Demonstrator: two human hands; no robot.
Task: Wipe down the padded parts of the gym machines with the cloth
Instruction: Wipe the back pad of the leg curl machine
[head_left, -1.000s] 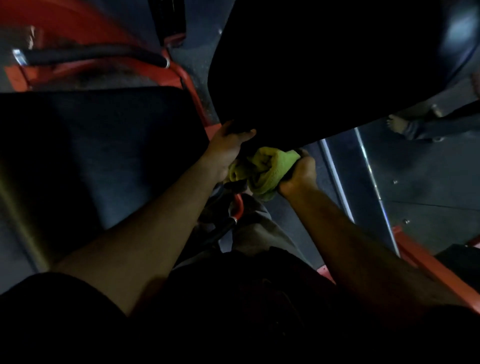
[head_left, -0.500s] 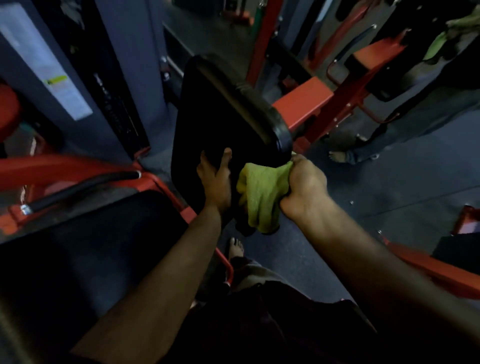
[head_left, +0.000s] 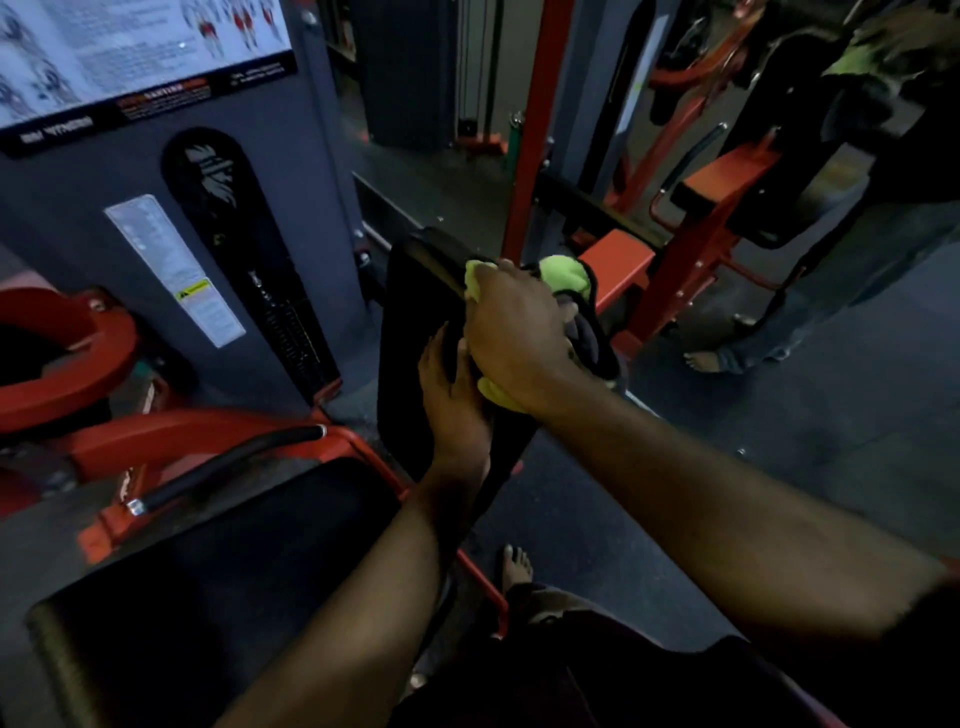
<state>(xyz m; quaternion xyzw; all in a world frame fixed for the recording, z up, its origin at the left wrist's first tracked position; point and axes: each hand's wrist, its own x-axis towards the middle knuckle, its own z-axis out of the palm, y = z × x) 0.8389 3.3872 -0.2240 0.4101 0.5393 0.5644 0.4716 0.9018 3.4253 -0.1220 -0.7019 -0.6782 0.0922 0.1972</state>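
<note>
The right hand (head_left: 511, 332) presses the cloth (head_left: 563, 273) onto the pad (head_left: 415, 374); the left hand (head_left: 454, 400), fingers straight, steadies it. Bunched, the cloth may miss patches.

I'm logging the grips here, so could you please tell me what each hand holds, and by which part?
The right hand presses the bunched green cloth against the back pad, gripping its middle. The left hand holds nothing, resting on the pad's face.

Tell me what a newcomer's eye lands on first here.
The bright yellow-green cloth at centre, pressed by the right hand over the top of the upright black padded backrest. Just below, the left hand rests on that pad. Upper left hangs a white exercise-diagram placard.
</note>
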